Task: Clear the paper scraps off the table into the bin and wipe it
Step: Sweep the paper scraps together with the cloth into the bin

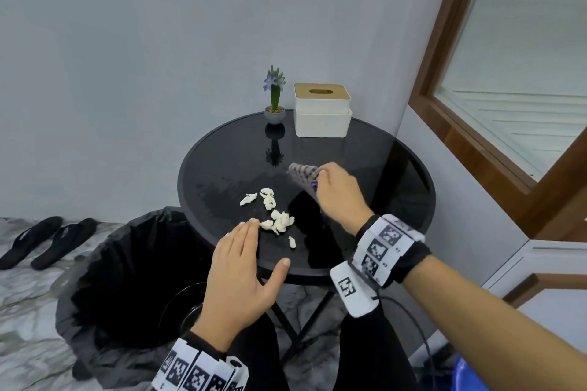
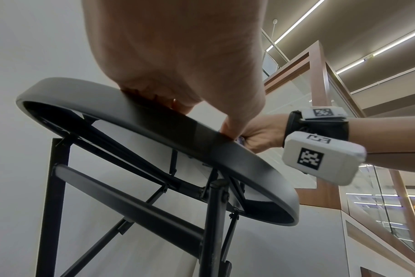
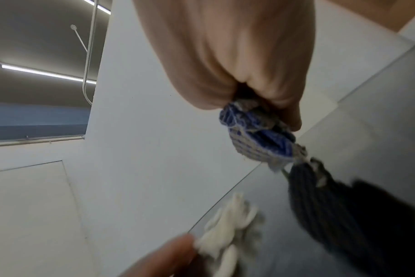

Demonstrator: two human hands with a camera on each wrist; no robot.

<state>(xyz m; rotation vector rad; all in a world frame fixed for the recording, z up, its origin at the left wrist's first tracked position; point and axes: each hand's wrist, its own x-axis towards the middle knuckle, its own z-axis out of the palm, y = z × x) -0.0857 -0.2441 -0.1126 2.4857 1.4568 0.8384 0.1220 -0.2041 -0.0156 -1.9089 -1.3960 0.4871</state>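
Several white paper scraps (image 1: 273, 212) lie on the round black table (image 1: 397, 168) near its front left edge. My left hand (image 1: 244, 270) is flat and open over that edge, fingertips touching the nearest scraps (image 3: 225, 234). My right hand (image 1: 336, 194) grips a bunched blue-and-grey checked cloth (image 1: 303, 173) above the table to the right of the scraps; the cloth (image 3: 256, 138) hangs from the fist. The black-lined bin (image 1: 133, 279) stands open on the floor, just below the table's left edge.
A small potted flower (image 1: 274, 98) and a white tissue box (image 1: 322, 111) stand at the table's far side by the wall. A pair of black slippers (image 1: 44, 241) lies on the marble floor to the left. A wood-framed glass partition (image 1: 476, 136) is close on the right.
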